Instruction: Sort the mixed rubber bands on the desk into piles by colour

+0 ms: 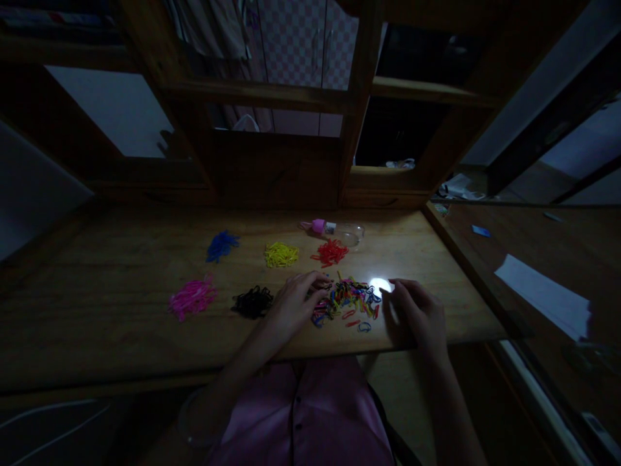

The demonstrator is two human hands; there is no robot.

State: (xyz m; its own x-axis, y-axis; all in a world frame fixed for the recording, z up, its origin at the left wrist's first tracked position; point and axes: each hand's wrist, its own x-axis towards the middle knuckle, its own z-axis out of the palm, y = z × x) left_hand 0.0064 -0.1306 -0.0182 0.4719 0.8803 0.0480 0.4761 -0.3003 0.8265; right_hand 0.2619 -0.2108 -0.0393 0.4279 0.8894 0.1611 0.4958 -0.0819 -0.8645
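Note:
A mixed pile of small coloured rubber bands (348, 294) lies on the wooden desk near its front edge. My left hand (298, 298) rests at the pile's left side, thumb and bent fingers a little apart, fingertips at the bands. To the right of the pile, my right hand (422, 314) has its thumb and index finger together beside a bright spot of light; anything between them is too small to make out. Single-colour heaps lie around: black bands (253, 302) next to my left hand, red bands (330, 252) and yellow bands (281, 254) behind, pink bands (193, 296) and blue bands (222, 246) farther left.
Behind the red heap a clear bottle with a pink cap (319, 226) lies on its side. A wooden shelf frame (276, 97) rises at the desk's back. On the brown surface to the right are white paper sheets (543, 294) and a small blue packet (480, 231).

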